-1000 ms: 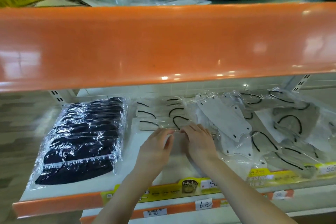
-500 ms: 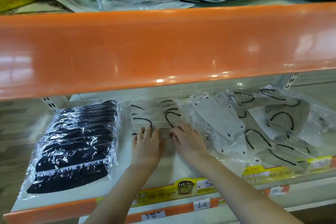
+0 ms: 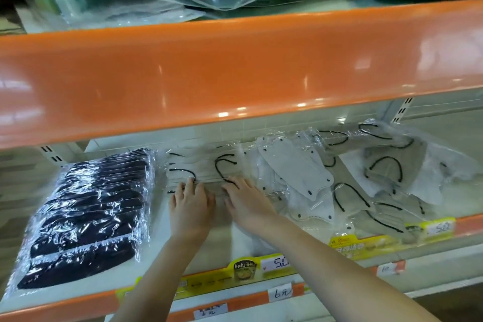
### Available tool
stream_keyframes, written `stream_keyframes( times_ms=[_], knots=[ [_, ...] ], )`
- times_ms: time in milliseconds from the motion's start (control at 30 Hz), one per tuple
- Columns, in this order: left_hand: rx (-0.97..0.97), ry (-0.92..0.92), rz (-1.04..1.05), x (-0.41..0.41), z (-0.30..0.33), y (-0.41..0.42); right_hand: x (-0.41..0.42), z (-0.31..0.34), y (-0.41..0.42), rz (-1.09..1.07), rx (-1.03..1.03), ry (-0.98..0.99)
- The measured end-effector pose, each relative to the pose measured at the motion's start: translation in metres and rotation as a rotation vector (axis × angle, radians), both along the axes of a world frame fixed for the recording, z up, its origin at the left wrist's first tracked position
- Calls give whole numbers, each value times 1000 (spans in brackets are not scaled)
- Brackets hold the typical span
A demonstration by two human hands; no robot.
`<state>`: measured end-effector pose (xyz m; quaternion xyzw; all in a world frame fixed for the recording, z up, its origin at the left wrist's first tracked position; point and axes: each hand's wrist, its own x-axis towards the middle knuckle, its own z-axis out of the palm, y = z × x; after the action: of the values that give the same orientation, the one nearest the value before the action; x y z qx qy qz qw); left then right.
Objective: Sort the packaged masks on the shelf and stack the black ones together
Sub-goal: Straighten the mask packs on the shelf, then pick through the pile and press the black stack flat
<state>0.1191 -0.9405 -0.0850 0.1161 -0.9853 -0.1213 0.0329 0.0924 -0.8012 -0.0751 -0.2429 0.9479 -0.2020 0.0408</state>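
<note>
- Your left hand (image 3: 189, 206) and right hand (image 3: 244, 202): both flat, fingers straight, pressing the white mask stack (image 3: 201, 167), likely to square it.
- Black masks (image 3: 86, 217) already stacked at the shelf's (image 3: 65, 303) left end.

Orange shelf edge (image 3: 235, 65) overhangs low, center frame. Bare shelf strip (image 3: 159, 251) lower center, between black mask stack (image 3: 86, 214) left and loose mask pile (image 3: 352, 183) right.

Shop shelving had glossy orange front edges (image 3: 235, 70) catching ceiling light glare, cream slotted uprights (image 3: 402, 110) behind, and a pale back panel (image 3: 183, 133). Floor looked blurry.
</note>
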Motion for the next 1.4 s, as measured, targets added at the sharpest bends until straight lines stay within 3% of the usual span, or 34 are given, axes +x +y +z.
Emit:
stream_keyframes(
  times_ms=[200,533,767,967,1267,1400],
  knots=[
    [88,186,-103,-1,15,28,5,12,23,-1,-110,12],
    [213,195,-260,-6,41,129,8,21,117,-166,-205,136],
    [224,183,-390,-17,32,202,5,15,189,-306,-128,120],
    [199,212,-485,-20,27,247,3,8,242,-432,-132,294],
    [178,160,-465,-20,11,271,-16,-10,290,-576,19,216],
    [162,219,-442,-21,8,269,-16,-19,296,-560,74,210]
  ],
)
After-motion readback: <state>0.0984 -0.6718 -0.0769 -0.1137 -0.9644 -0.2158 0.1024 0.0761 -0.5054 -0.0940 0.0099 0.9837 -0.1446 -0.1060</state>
